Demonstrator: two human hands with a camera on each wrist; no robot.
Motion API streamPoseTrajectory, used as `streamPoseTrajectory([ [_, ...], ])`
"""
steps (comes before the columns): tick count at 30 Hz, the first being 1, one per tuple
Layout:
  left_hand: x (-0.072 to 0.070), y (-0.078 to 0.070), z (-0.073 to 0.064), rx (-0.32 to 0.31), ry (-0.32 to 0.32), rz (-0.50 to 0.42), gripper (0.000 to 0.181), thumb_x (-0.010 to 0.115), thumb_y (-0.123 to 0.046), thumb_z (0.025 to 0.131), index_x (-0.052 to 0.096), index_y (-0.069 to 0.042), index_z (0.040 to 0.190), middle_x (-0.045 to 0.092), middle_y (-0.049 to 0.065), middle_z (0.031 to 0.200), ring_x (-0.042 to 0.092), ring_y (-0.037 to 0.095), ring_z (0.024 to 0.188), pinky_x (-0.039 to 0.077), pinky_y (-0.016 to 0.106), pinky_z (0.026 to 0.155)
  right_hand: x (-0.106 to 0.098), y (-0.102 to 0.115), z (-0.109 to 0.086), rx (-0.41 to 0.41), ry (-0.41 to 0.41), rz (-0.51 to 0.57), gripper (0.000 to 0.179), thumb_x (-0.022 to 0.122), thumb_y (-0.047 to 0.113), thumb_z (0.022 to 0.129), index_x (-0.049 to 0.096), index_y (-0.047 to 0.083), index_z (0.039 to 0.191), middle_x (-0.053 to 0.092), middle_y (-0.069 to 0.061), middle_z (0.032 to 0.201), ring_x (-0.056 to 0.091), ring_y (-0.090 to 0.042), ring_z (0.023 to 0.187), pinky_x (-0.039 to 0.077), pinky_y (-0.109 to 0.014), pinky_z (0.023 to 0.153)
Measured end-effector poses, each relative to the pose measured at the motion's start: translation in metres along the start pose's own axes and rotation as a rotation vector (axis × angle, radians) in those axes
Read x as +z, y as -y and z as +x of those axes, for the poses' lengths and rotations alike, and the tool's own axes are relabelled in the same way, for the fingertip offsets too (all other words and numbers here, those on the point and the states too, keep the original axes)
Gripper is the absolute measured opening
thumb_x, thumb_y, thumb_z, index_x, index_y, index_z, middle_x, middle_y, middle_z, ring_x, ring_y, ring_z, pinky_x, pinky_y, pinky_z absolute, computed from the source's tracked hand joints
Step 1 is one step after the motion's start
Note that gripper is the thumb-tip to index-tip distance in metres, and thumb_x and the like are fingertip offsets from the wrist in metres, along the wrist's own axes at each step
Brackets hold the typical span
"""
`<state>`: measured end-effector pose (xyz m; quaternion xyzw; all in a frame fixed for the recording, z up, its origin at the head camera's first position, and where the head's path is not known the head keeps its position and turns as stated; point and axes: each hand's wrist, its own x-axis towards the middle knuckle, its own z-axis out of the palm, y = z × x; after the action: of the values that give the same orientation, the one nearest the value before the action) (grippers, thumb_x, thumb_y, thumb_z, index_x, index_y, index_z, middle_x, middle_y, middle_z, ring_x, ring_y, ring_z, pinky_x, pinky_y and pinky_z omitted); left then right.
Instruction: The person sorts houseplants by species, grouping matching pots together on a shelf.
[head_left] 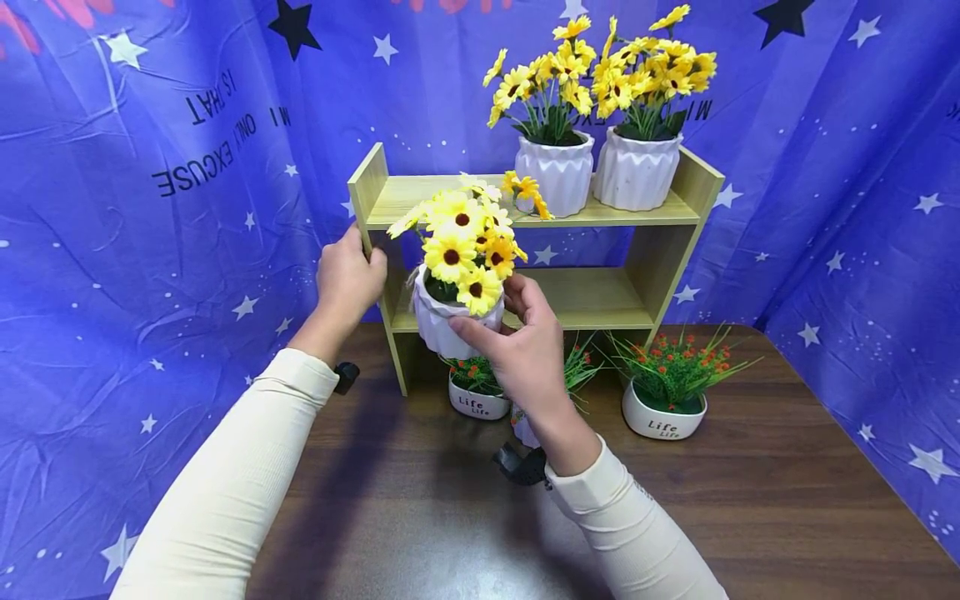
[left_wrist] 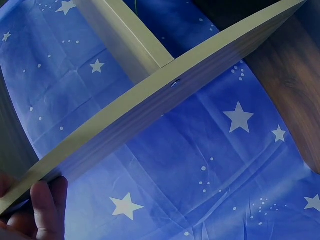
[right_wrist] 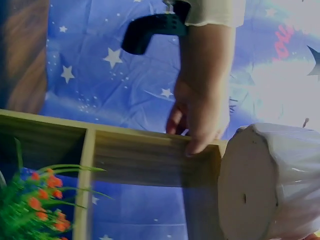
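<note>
My right hand grips a white fluted flowerpot of yellow daisies, thumb on the near side and fingers round its right. The pot is in the air in front of the light wooden shelf, tilted a little. In the right wrist view the pot's flat underside shows. With my left hand I hold the shelf's left side panel. The left wrist view shows the thumb and fingers pinching that panel from both sides.
Two white pots of yellow daisies stand on the top board's right half. Low white planters with orange-flowered grass sit on the brown table; another pot is partly behind my right wrist. A blue starry curtain surrounds it.
</note>
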<state>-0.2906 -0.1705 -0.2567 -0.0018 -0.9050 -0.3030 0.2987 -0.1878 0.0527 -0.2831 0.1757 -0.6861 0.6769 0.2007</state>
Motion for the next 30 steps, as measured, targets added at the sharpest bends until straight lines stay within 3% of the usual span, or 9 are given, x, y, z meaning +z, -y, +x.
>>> streamPoseTrajectory([
  [9,-0.001,-0.001,0.003,-0.033,0.033,0.02,0.026,0.049,-0.018,0.092,0.059,-0.002,0.11,0.068,0.027,0.104,0.063,0.049,0.1,0.046,0.06,0.077,-0.002,0.024,0.028,-0.058,-0.038,-0.021,0.067,0.086,0.024,0.076,0.055,0.006,0.132,0.063,-0.003,0.123,0.062,-0.014,0.111,0.054,-0.036,0.086],
  [15,-0.001,-0.001,0.001,-0.03,0.032,0.025,0.026,0.049,-0.019,0.092,0.059,-0.002,0.109,0.068,0.027,0.102,0.064,0.049,0.096,0.046,0.059,0.076,-0.001,0.033,0.049,-0.115,-0.077,-0.113,0.066,0.087,0.032,0.075,0.058,0.007,0.129,0.064,0.0,0.122,0.063,-0.013,0.107,0.053,-0.035,0.086],
  [20,0.0,0.0,-0.001,-0.015,0.01,0.012,0.025,0.05,-0.018,0.092,0.059,-0.002,0.109,0.068,0.026,0.099,0.063,0.05,0.094,0.046,0.06,0.074,0.003,0.034,0.065,-0.091,-0.086,-0.148,0.065,0.087,0.033,0.074,0.06,0.008,0.128,0.065,-0.001,0.122,0.064,-0.013,0.106,0.052,-0.033,0.085],
  [30,0.002,0.002,0.0,0.009,-0.015,-0.006,0.019,0.054,-0.017,0.092,0.06,-0.002,0.102,0.069,0.025,0.095,0.065,0.049,0.09,0.046,0.06,0.071,0.014,0.037,0.086,-0.084,-0.053,-0.1,0.063,0.086,0.028,0.076,0.058,0.004,0.127,0.067,-0.006,0.117,0.066,-0.013,0.102,0.053,-0.03,0.082],
])
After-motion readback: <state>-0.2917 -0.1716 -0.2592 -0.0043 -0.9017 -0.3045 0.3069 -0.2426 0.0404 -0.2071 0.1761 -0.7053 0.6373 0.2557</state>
